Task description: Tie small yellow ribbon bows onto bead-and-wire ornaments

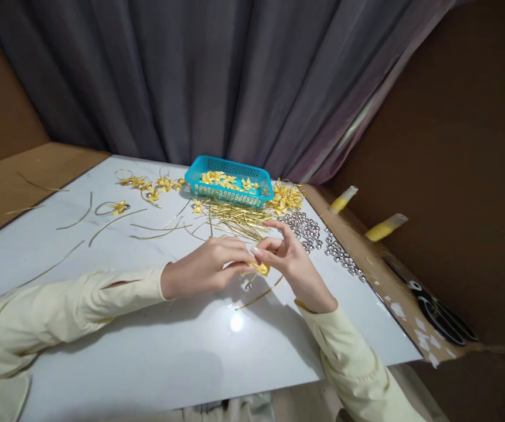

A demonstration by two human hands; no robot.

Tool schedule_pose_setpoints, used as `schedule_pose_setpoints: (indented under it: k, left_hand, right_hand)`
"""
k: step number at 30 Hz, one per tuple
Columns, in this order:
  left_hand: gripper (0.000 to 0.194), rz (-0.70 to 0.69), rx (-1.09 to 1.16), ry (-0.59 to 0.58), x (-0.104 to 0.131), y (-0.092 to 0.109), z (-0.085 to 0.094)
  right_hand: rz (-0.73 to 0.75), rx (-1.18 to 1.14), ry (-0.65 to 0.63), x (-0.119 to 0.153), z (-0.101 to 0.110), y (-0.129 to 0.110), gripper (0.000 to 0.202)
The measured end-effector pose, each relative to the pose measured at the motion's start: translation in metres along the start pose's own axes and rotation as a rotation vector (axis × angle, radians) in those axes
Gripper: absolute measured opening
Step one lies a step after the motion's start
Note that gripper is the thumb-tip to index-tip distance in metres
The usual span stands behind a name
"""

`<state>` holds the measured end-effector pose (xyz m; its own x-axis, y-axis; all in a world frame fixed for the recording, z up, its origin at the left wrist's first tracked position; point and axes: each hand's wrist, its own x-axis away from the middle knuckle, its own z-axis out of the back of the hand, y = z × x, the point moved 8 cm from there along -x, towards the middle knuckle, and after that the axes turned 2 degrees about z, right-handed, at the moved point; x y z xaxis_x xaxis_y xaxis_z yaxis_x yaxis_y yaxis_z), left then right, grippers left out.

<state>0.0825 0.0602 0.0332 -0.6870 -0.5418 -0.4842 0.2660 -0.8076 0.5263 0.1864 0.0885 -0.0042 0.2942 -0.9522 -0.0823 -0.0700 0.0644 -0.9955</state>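
Note:
Over the middle of the table, my left hand [211, 266] pinches a small yellow ribbon bow [261, 269] between thumb and fingers. My right hand [294, 261] meets it from the other side, thumb and fingertips closed at the bow's upper edge and one finger raised. Part of the bow is hidden behind the fingertips. Just below it is a small silver bell [248, 286]. A gold cord [261, 298] curves under my right hand; where its upper end goes I cannot tell.
Behind my hands lies a pile of gold cords [235, 220], with a turquoise basket [230, 198] of yellow bows beyond. Silver bells [303, 230] spread to the right. Finished-looking bow loops [119, 207] and loose cords lie left. Black scissors [439, 313] rest at the right edge.

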Motion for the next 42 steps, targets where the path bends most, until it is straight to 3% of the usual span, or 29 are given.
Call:
schedule_pose_setpoints:
  k: [8, 16, 21, 30, 36, 42]
  left_hand:
    - [0.021, -0.016, -0.007, -0.079, 0.003, -0.001, -0.010]
    - [0.023, -0.029, -0.033, -0.061, 0.005, -0.002, -0.010]
    - [0.022, -0.088, -0.056, -0.045, 0.006, 0.003, -0.009]
    - [0.019, -0.223, -0.057, 0.023, 0.009, 0.012, -0.006]
    - [0.023, -0.286, -0.057, -0.026, 0.011, 0.017, -0.008]
    - [0.017, -0.233, -0.041, -0.017, 0.009, 0.019, -0.006]
  right_hand:
    - [-0.170, -0.090, -0.107, 0.004, -0.009, 0.013, 0.054]
    - [-0.125, -0.164, 0.040, 0.000, -0.002, 0.019, 0.051]
    - [-0.160, -0.286, 0.068, -0.001, -0.002, 0.026, 0.049]
    - [-0.300, -0.425, 0.042, -0.002, -0.006, 0.045, 0.046]
    - [-0.329, -0.448, 0.016, 0.000, -0.008, 0.050, 0.047]
    - [-0.355, -0.420, -0.041, 0.001, -0.012, 0.047, 0.047]
